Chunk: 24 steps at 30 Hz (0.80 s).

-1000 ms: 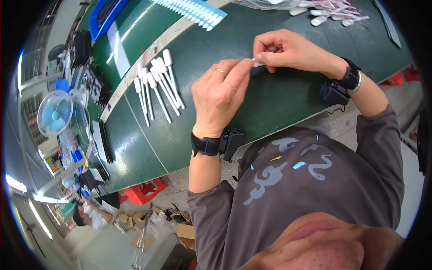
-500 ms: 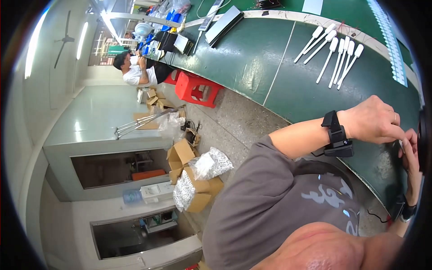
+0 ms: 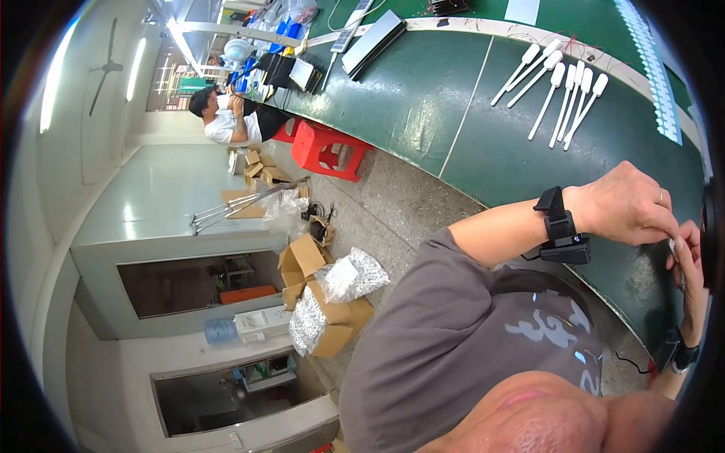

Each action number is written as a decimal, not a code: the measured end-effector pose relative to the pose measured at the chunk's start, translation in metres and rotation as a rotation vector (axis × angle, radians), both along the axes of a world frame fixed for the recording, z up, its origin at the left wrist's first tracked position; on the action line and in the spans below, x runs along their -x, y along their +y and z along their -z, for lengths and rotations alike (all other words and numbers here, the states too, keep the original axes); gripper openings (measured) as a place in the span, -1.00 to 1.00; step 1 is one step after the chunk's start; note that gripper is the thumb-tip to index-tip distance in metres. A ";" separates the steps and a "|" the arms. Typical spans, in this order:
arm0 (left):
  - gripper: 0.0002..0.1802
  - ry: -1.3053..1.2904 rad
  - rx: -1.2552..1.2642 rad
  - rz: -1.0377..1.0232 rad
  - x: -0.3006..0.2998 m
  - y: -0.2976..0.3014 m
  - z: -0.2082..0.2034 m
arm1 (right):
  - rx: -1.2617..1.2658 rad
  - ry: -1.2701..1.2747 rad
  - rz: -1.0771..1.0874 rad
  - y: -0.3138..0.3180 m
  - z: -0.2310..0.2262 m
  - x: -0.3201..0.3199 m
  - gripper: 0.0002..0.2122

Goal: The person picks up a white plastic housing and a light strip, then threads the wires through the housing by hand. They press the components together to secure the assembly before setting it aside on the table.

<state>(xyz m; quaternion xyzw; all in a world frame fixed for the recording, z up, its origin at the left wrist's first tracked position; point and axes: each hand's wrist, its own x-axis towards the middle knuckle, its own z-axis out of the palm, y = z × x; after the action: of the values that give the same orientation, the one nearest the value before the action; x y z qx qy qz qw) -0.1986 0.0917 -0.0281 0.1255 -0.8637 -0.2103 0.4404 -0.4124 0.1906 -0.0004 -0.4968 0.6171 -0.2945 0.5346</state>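
Observation:
At the right of the head view, my left hand is closed, its fingertips pinched together. My right hand meets it there, fingers bent and thumb pressed close. Between the fingertips a small whitish piece shows; its kind is too small and too covered to make out. Both hands are above the green tabletop, and a dark rim cuts off part of the right one. Beyond my left hand lie several white sticks with paddle-shaped heads, with thin red wires near some heads.
A long dark and silver block lies farther along the table. A pale toothed strip runs along the far side. Red stools and open cardboard boxes stand on the floor. Another person sits at the table's far end.
The whole view has shifted very slightly. My hands stay together with only a small finger movement, and the whitish piece shows a little more between them.

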 end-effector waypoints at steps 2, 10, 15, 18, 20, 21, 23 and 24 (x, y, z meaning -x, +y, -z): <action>-0.90 -0.011 -0.001 -0.017 -0.003 -0.001 -0.002 | 0.069 -0.040 0.030 -0.002 0.012 -0.001 -0.82; -0.91 0.025 0.013 -0.051 0.001 -0.002 0.000 | 0.050 -0.152 0.079 0.000 0.030 0.007 -0.82; -0.92 0.047 0.030 -0.072 0.001 -0.003 0.000 | 0.077 -0.203 0.172 0.000 0.040 0.003 -0.80; -0.91 0.040 0.049 -0.084 0.000 -0.004 -0.001 | 0.090 -0.211 0.169 -0.001 0.040 0.000 -0.80; -0.91 0.038 0.058 -0.091 -0.001 -0.004 -0.002 | 0.097 -0.214 0.167 -0.003 0.040 0.001 -0.80; -0.90 0.015 0.065 -0.086 -0.001 -0.004 -0.002 | 0.096 -0.222 0.158 -0.003 0.040 0.003 -0.81; -0.87 -0.012 0.068 -0.043 0.006 -0.002 -0.005 | 0.088 -0.216 0.174 0.006 0.035 0.011 -0.81; -0.87 -0.005 0.060 -0.028 0.007 -0.003 -0.009 | 0.082 -0.207 0.190 0.006 0.032 0.011 -0.81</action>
<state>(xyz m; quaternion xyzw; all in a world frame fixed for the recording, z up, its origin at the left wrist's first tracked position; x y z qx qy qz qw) -0.2053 0.0886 -0.0186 0.1247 -0.8688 -0.1780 0.4448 -0.4230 0.1968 -0.0322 -0.4245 0.5903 -0.4183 0.5445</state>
